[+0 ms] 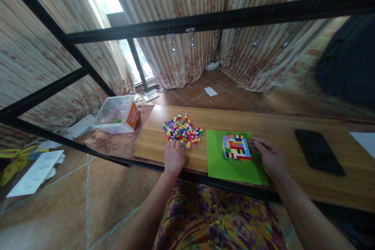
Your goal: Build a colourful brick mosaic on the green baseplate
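A loose pile of small multicoloured toy bricks lies on the wooden table. My left hand rests at the near edge of the pile, its fingers bent down and together against the bricks; whatever is under the fingertips is hidden. To the right of the pile lies a green baseplate, bearing a built block of coloured bricks with blue, white, red and yellow rows. At the baseplate's right edge is my right hand, thumb and forefinger pinched beside the block; anything between them is too small to make out.
A black phone lies on the table at right, with white paper beyond it. A clear plastic box with an orange label stands left of the table. A black metal bar crosses ahead.
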The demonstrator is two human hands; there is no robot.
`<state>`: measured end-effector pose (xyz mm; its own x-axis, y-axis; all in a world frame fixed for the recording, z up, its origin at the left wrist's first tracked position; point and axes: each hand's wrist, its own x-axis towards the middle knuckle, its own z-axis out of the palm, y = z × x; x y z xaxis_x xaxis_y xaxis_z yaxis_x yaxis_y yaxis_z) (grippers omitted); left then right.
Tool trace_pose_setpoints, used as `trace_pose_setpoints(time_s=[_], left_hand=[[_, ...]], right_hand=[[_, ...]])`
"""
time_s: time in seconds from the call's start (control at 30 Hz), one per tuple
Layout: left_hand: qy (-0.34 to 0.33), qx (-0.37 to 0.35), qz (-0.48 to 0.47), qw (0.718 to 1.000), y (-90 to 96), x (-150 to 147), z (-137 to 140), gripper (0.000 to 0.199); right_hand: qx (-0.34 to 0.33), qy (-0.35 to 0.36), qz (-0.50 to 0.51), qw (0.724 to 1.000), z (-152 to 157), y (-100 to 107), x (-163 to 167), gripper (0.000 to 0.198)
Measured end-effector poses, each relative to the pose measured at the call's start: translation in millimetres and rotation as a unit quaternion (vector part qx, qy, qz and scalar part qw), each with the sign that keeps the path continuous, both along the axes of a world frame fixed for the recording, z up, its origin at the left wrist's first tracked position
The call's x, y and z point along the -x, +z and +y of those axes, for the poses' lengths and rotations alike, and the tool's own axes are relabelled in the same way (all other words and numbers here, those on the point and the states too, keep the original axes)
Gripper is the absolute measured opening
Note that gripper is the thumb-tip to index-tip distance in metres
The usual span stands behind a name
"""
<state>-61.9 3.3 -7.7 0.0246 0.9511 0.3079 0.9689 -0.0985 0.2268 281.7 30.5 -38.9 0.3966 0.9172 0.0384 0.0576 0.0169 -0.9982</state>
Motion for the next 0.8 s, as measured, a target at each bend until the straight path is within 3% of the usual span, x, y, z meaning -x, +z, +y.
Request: trace_pose_setpoints(time_s=[0.17, 0.3, 0.37, 0.47, 0.57, 0.67, 0.8], left_hand=[[-0.001, -0.021, -0.035, 0.999, 11.4, 4, 7, 0.012], [-0.028, 0.005, -0.158, 0.987, 24.5, -12, 6, 0.013], [-0.069, 0.03, -0.229, 0.971, 31.2, -29, 0, 0.012], [-0.156, 0.059, -0.291, 0.942, 41.1, -60, -12, 0.015], [-0.22, 0.097, -0.334, 0.911, 49.6, -84, -22, 0.015], [-0.236, 0.132, -0.376, 0.886, 54.1, -97, -25, 0.015], [-0.226, 0.18, -0.477, 0.83, 54.4, -107, -22, 0.009]], right_hand=[[-0.008, -0.031, 0.058, 0.998, 0, 10, 0, 0.034], [-0.013, -0.026, -0.072, 0.997, -17, 44, 19, 0.031], [-0.033, 0.031, -0.159, 0.986, -31, 65, 37, 0.028], [-0.088, 0.164, -0.275, 0.943, -53, 85, 65, 0.025], [-0.109, 0.229, -0.314, 0.915, -69, 85, 81, 0.031], [-0.093, 0.226, -0.304, 0.921, -76, 78, 82, 0.033], [-0.061, 0.222, -0.267, 0.936, -78, 79, 72, 0.029]])
